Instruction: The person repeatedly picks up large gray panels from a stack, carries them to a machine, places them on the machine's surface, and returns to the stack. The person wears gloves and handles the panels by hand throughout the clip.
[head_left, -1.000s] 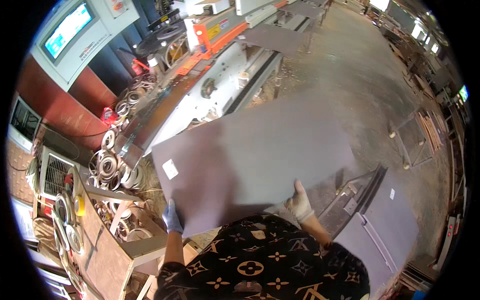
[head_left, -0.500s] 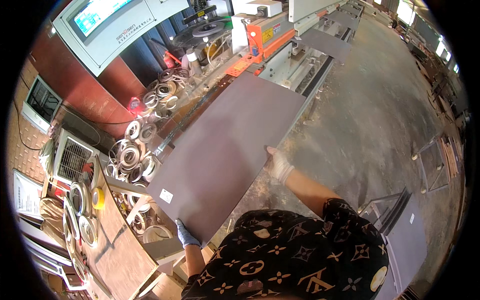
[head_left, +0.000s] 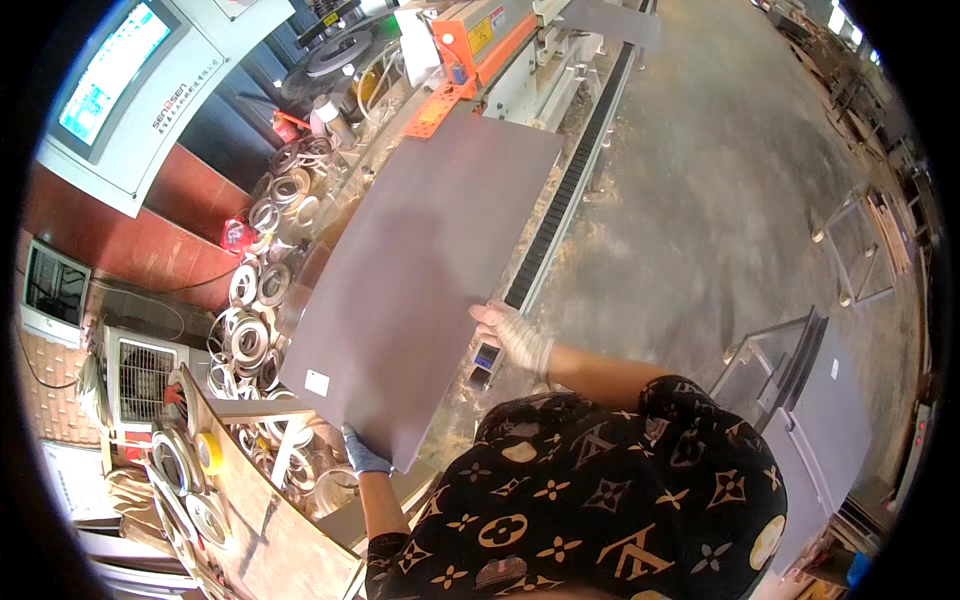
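Fingers of your left hand [head_left: 362, 457] clamp the panel [head_left: 425, 275]'s near edge, mostly hidden beneath; your right hand [head_left: 515, 335] grips its side, fingertips out of sight

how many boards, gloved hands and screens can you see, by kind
grey board held: 1
grey boards stacked at right: 1 stack, count unclear
gloved hands: 2, left hand and right hand, both on the held board
lit screens: 1
total: 5
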